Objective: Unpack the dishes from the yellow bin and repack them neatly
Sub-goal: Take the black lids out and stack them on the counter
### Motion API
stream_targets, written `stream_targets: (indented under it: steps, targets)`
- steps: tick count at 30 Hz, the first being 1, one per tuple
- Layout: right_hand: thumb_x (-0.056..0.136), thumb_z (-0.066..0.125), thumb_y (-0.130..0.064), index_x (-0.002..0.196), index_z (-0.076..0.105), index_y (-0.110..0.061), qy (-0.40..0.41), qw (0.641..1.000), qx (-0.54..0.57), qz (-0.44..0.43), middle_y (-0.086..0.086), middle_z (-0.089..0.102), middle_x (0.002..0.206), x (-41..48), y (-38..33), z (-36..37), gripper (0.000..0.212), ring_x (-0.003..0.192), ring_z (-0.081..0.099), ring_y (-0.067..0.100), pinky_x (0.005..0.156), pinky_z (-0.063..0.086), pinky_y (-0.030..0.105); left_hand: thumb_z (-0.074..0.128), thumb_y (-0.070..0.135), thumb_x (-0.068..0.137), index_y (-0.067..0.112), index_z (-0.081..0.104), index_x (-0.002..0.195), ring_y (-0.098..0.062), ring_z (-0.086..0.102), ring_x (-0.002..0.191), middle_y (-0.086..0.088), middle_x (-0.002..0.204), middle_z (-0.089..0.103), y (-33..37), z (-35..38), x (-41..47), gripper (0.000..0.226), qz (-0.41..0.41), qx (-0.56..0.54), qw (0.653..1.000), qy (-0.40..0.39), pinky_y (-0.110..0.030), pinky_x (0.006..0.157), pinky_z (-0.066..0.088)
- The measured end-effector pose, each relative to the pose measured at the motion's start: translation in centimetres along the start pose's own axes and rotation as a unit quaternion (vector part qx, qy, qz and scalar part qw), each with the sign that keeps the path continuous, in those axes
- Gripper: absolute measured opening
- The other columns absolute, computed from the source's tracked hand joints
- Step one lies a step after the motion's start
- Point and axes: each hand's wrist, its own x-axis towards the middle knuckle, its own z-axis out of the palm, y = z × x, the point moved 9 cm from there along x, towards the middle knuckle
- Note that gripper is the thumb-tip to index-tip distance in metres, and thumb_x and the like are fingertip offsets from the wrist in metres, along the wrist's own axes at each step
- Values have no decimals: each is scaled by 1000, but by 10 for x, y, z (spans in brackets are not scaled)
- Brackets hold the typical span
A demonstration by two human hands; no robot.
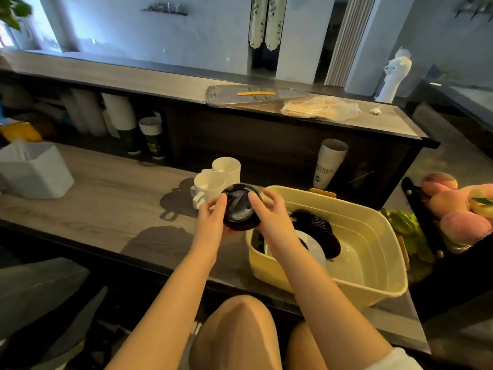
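White mugs [217, 177] stand together on the wooden counter [106, 198]. Just right of them, the left hand [212, 213] and right hand [262, 210] grip a black bowl [240, 209] between them. Further right, the yellow bin [368, 236] holds black and white dishes.

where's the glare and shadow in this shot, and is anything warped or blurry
Head view: a white glare streak crosses the glossy black dish held between the left hand and right hand; the two white ceramic mugs throw dark shadows leftward across the grey wood-grain counter; wide-angle distortion bows the counter edges; the green leaves at top left are smeared and soft.
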Motion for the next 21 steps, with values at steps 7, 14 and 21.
stream_targets:
  steps: [7,14,21]
  targets:
    - [94,55,-37,148,30,-19,-63,992,-69,89,5,43,146,-4,60,87,61,127,47,19,95,40,27,51,45,94,13,54,112,-17,62,84,-6,100,64,-40,-106,15,37,-59,98,984,138,-30,70,52]
    - [96,52,-34,145,34,-14,4,981,-53,188,8,42,147,15,120,98,56,132,42,25,105,37,36,56,49,90,5,55,124,-23,62,91,-10,108,63,-89,-138,51,55,-150,171,965,133,-35,77,54]
    - [95,52,-37,139,39,-17,82,966,-80,234,10,48,140,52,148,90,50,126,47,29,100,41,41,62,47,86,4,43,136,-24,60,93,-10,111,58,-115,-134,92,69,-206,183,955,112,-36,85,54]
